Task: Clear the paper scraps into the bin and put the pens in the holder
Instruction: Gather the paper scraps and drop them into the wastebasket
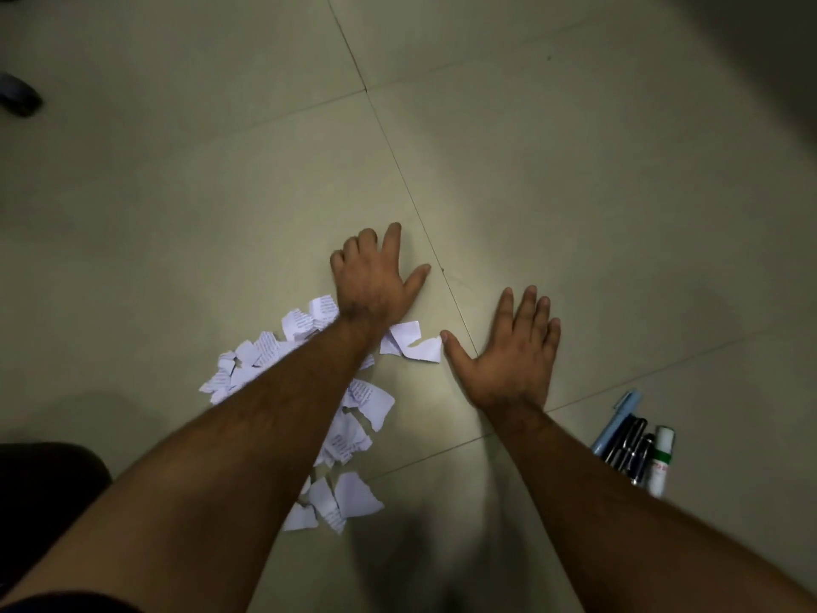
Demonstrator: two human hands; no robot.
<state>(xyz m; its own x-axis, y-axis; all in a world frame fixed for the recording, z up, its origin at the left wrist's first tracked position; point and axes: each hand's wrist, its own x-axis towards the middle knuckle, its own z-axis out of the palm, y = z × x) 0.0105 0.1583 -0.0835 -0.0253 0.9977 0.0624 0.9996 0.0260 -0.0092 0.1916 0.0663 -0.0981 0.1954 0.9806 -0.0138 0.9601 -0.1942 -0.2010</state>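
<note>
Nearest me, torn paper scraps (349, 440) trail across the floor (574, 170) from about 6 o'clock up to 11 o'clock under my left forearm. At 4 o'clock the pens (628, 444) lie bundled beside a white tube (659, 462). My right hand (513, 356) is flat, fingers spread, thumb just touching a scrap; my left hand (376, 276), farther out, is loosely spread, holding nothing. I judge it best to sweep both palms inward, herding scraps into one pile. No bin or holder shows.
</note>
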